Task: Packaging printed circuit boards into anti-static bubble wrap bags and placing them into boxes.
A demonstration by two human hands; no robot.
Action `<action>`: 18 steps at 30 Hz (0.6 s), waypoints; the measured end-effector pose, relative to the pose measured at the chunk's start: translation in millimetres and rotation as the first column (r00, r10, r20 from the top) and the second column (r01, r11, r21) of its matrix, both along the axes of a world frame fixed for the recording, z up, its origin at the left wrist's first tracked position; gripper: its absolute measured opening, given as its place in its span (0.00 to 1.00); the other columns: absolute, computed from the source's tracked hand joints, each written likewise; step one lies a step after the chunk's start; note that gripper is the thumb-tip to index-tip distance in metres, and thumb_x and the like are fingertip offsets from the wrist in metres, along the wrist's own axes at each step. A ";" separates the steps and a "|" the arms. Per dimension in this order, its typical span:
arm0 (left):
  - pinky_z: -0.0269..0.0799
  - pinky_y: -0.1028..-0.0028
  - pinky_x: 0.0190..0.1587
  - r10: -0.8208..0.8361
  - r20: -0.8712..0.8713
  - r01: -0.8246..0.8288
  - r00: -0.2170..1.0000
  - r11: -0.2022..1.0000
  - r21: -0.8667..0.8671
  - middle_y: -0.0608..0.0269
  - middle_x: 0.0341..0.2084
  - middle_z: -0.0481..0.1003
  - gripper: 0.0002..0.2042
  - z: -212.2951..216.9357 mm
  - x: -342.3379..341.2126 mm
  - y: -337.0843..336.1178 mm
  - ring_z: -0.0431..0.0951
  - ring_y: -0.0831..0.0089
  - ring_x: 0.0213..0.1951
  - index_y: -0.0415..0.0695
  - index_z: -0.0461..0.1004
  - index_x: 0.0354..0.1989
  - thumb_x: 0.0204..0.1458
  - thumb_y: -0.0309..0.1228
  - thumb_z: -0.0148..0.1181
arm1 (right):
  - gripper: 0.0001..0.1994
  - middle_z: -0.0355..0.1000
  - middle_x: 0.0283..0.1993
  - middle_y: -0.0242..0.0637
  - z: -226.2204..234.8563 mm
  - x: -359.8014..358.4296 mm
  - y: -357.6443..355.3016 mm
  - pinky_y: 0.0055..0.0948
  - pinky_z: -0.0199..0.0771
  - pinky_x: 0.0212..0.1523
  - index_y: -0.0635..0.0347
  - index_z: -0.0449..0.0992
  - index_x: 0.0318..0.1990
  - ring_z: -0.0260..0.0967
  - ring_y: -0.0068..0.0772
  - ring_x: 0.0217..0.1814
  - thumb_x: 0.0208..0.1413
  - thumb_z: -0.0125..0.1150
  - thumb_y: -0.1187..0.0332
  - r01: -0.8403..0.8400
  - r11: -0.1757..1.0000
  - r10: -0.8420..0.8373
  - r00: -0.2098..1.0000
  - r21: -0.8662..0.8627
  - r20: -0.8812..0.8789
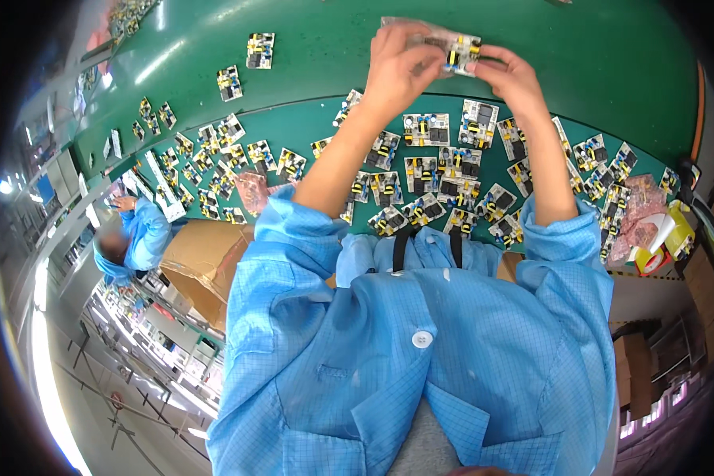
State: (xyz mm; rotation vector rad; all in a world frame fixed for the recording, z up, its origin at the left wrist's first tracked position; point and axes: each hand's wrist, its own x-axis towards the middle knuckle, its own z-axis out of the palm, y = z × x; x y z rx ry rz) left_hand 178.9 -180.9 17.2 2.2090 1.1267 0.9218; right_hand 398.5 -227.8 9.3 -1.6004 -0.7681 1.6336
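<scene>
My left hand (401,67) and my right hand (509,78) are raised together over the green table (325,47). Between them they hold a small circuit board (460,54) with yellow and black parts, partly inside a clear plastic bag (408,24). The left hand's fingers grip the bag's edge; the right hand pinches the board's right end. Below my arms lie several more circuit boards (440,170) of the same kind, spread along the table's near edge.
More boards (214,151) are scattered to the left, two (260,49) farther up the table. Pink bags (639,214) and tape rolls (658,254) sit at the right. A cardboard box (202,266) stands at lower left, beside a co-worker in a blue coat (135,238).
</scene>
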 end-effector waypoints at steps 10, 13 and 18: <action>0.54 0.57 0.60 -0.049 -0.129 0.065 0.990 0.991 0.121 0.65 0.56 0.70 0.08 48.1 -10.4 -43.3 0.60 0.54 0.60 0.56 0.84 0.31 0.40 0.33 0.72 | 0.29 0.79 0.44 0.39 37.5 -35.6 -63.6 0.21 0.71 0.40 0.63 0.66 0.58 0.74 0.21 0.41 0.50 0.73 0.69 0.217 0.972 -0.221 0.974 0.088 0.041; 0.58 0.59 0.59 -0.041 -0.186 0.097 0.982 0.948 0.304 0.61 0.56 0.70 0.10 65.2 -18.1 -51.5 0.64 0.54 0.59 0.52 0.82 0.36 0.44 0.32 0.70 | 0.29 0.79 0.44 0.38 52.7 -46.8 -79.7 0.19 0.67 0.34 0.62 0.66 0.58 0.72 0.19 0.40 0.51 0.72 0.67 0.230 0.969 -0.228 0.973 -0.088 0.028; 0.61 0.54 0.59 -0.106 -0.074 0.129 0.992 0.856 0.500 0.52 0.53 0.72 0.16 78.1 -29.2 -63.6 0.68 0.49 0.57 0.46 0.81 0.40 0.40 0.33 0.73 | 0.28 0.79 0.40 0.31 48.8 -63.8 -113.9 0.19 0.59 0.28 0.59 0.68 0.55 0.65 0.15 0.32 0.49 0.74 0.62 0.210 0.966 -0.209 0.978 0.152 -0.019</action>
